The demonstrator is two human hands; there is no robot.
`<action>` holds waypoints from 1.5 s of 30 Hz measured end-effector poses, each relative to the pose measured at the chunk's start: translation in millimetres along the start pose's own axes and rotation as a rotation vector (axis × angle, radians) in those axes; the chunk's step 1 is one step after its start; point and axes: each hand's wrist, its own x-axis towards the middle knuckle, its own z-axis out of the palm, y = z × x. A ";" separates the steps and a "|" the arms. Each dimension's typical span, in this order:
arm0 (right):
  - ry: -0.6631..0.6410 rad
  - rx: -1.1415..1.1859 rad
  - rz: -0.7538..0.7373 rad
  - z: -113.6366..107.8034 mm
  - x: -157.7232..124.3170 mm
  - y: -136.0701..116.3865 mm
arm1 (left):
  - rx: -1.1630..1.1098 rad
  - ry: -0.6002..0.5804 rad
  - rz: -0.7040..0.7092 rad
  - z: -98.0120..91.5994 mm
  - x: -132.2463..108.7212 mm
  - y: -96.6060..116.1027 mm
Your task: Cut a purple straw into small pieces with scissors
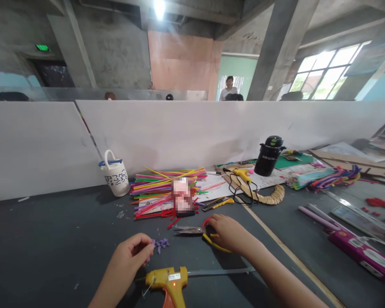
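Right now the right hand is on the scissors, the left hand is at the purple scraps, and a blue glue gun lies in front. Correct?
No: the glue gun is yellow, not blue, as the head view shows. The right hand is on the scissors and the left hand at the purple scraps.

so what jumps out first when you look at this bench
The fan of bright coloured sticks lying mid-table in front of the white partition catches the eye first. Nearer the camera, a yellow glue gun lies on the dark tabletop between the arms. Just beyond it the left hand pinches purple scraps, while the right hand holds the scissors by their red and yellow handles.
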 end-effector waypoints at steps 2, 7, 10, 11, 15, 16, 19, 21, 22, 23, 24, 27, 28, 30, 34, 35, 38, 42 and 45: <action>0.035 0.077 -0.005 -5.7 0.0 -10.0 | 0.023 0.015 0.010 -1.4 0.3 -0.8; 0.140 0.439 -0.115 -14.3 7.0 -64.8 | 0.091 0.053 0.079 4.4 -1.8 6.7; 0.166 0.689 -0.149 -6.5 18.5 -99.8 | 0.129 0.076 0.144 10.5 -4.1 13.4; 0.167 0.758 -0.150 -2.8 22.8 -108.1 | 0.143 0.085 0.161 11.7 -4.3 14.9; 0.152 0.975 -0.134 7.0 36.1 -121.8 | 0.199 0.116 0.207 11.1 -2.2 17.8; 0.147 1.016 -0.130 7.2 37.6 -122.0 | 0.210 0.119 0.215 10.0 -1.1 18.4; 0.125 1.110 -0.121 4.6 38.5 -120.5 | 0.244 0.128 0.229 6.4 2.1 21.0; 0.116 1.146 -0.114 3.6 37.9 -119.2 | 0.268 0.129 0.231 5.3 3.9 22.9; 0.115 1.156 -0.110 4.2 37.9 -118.6 | 0.280 0.124 0.233 5.5 4.8 23.6; 0.116 1.162 -0.106 5.5 38.2 -118.3 | 0.293 0.116 0.234 6.2 5.6 24.1; 0.119 1.165 -0.101 7.5 38.7 -118.0 | 0.305 0.106 0.237 7.1 6.3 24.5; 0.130 1.170 -0.093 14.2 41.1 -118.3 | 0.345 0.079 0.232 8.5 8.9 24.8; 0.136 1.173 -0.090 15.4 41.7 -118.4 | 0.359 0.071 0.225 7.2 9.7 24.4; 0.146 1.176 -0.081 15.1 41.9 -117.5 | 0.386 0.060 0.196 0.3 10.8 21.8; 0.095 1.130 -0.067 9.4 39.6 -107.1 | 0.471 0.023 0.083 -24.9 6.4 4.4; 0.066 1.106 -0.068 9.0 38.9 -102.8 | 0.500 0.001 0.047 -30.2 3.5 -2.3; 0.007 1.033 -0.053 12.7 37.1 -89.8 | 0.579 -0.044 -0.048 -35.6 -6.9 -23.4; -0.021 0.973 -0.040 21.9 34.2 -81.3 | 0.638 -0.028 -0.092 -24.0 -15.1 -41.5; -0.027 0.956 -0.045 25.5 31.8 -81.7 | 0.639 -0.019 -0.090 -17.0 -13.1 -44.8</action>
